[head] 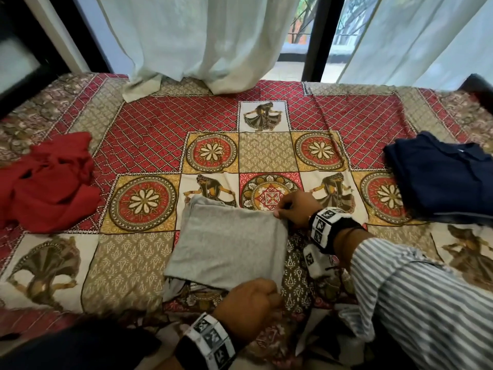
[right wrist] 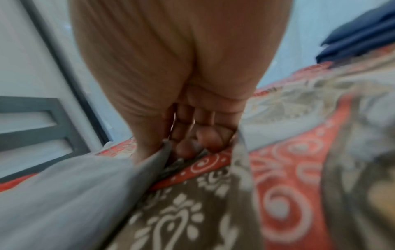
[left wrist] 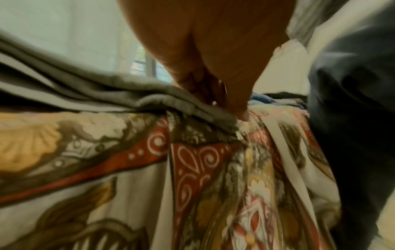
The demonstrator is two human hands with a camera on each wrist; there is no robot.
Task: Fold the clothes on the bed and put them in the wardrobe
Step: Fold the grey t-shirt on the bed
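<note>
Left hand (head: 248,303): fingers curled, pinching the near right corner of the grey garment (head: 229,244). Right hand (head: 296,209): thumb and fingers closed on its far right corner.

Grey garment: lies near the front middle of the bed (head: 133,263), already doubled into a rough rectangle, some loose cloth showing at the far left and near left edges.

Step in hand, by judgement: a further fold of the grey piece. The next move likely calls for lifting both held corners together and carrying them leftward, edges kept aligned.

Red garment (head: 50,180): crumpled, at the left, unfolded. Navy garment (head: 442,180): folded, at the right.

Surface: patterned bedspread, red, ochre and cream panels.

Room: pale curtains (head: 202,41) trailing onto the far edge of the bed; window behind. No wardrobe identifiable.
</note>
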